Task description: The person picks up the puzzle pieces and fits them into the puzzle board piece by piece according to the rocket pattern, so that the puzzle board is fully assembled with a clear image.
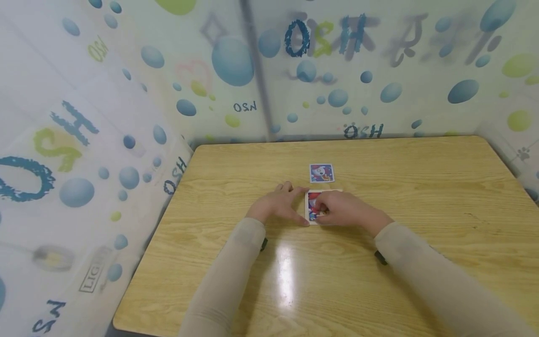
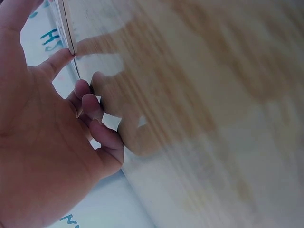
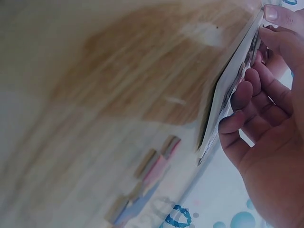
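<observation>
A flat picture board [image 1: 312,208] with a pale border and a red, blue and white print lies on the table, partly covered by my right hand. My left hand [image 1: 283,205] spreads its thumb and index finger across the board's left edge, touching near two corners. The left wrist view shows that index finger [image 2: 59,64] straight against the board's corner. My right hand [image 1: 343,209] is over the board with curled fingers, their tips down at the picture. Whether a piece is pinched under them is hidden. In the right wrist view, its fingers [image 3: 242,92] curl beside the board's edge.
A smaller square picture card [image 1: 322,173] lies just beyond the board. Several flat pieces [image 3: 149,166] with pink and blue tops sit on the wooden table [image 1: 421,187] in the right wrist view. Patterned walls [image 1: 370,61] border the table at the back and sides.
</observation>
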Demonstrator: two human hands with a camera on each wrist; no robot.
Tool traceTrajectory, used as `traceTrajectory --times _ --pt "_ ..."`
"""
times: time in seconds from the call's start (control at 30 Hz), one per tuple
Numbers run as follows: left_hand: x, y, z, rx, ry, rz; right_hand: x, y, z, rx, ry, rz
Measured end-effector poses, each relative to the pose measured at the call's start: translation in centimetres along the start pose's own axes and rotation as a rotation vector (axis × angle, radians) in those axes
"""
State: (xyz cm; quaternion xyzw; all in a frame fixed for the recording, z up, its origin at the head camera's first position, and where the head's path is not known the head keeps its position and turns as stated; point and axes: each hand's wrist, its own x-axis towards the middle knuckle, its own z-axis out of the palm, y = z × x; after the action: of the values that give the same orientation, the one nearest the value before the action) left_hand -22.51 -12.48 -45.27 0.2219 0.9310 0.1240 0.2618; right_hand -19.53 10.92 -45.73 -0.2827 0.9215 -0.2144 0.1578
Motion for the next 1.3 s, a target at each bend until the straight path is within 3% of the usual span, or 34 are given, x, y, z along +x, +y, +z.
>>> traceTrajectory --times 0.4,0.8,1.3 --pt "-0.07 -0.04 0.05 0.011 0.006 0.014 0.16 -0.22 -0.01 0.003 -0.011 -0.005" --pt "-0.23 0.01 0.03 0.002 0.0 0.012 0.5 -0.17 0.12 -0.013 0.014 -0.072" --pt "-0.23 0.08 -0.09 0.009 0.0 0.006 -0.1 -0.01 -0.69 -0.013 0.017 -0.024"
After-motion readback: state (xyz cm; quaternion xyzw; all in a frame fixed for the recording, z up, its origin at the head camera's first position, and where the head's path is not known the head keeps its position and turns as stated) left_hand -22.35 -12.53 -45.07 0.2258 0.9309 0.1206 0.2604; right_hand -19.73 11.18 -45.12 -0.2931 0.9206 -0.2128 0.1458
